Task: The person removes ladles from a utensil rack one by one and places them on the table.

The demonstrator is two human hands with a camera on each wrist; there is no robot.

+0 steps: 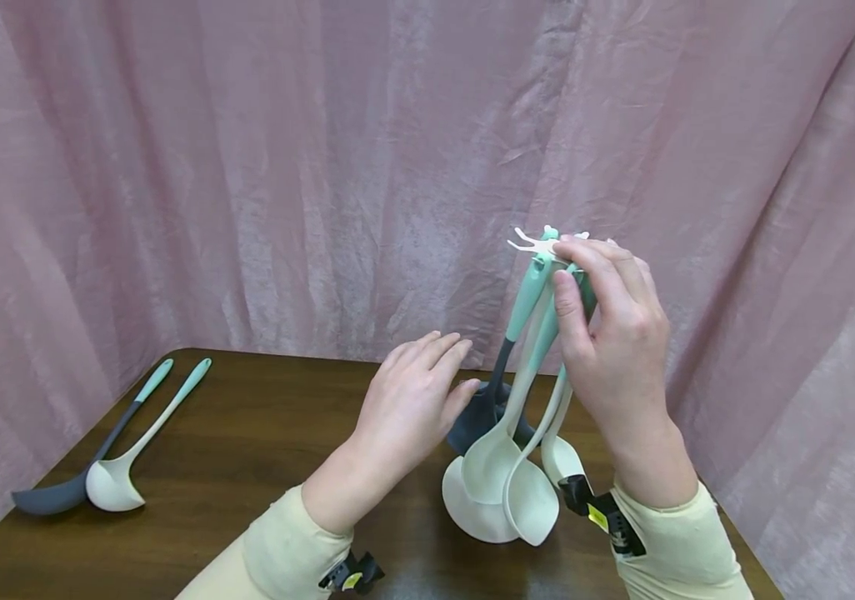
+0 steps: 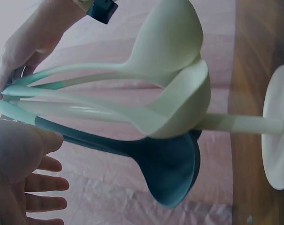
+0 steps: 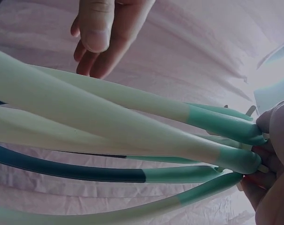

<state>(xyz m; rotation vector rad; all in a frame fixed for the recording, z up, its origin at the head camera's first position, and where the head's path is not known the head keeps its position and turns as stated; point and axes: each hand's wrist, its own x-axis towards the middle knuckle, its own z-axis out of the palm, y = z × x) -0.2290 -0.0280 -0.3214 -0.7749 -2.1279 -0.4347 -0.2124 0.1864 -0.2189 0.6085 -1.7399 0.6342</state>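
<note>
A white rack [image 2: 240, 123] with a round base and small hooks at its top holds several ladles by their green handles. White ladle bowls [image 1: 489, 467] hang at the front, and dark blue-grey ones [image 2: 172, 171] hang behind them. At the top, my right hand [image 1: 615, 325] pinches the handle end of a white ladle [image 3: 179, 145] beside the hooks; its fingers partly hide the contact. My left hand [image 1: 416, 392] is held left of the hanging ladles, fingers extended and holding nothing.
On the table's left side lie a dark ladle [image 1: 52, 497] and a white ladle [image 1: 114, 487], side by side, handles toward the back. The brown wooden table [image 1: 270, 433] stands against pink curtains [image 1: 247, 183].
</note>
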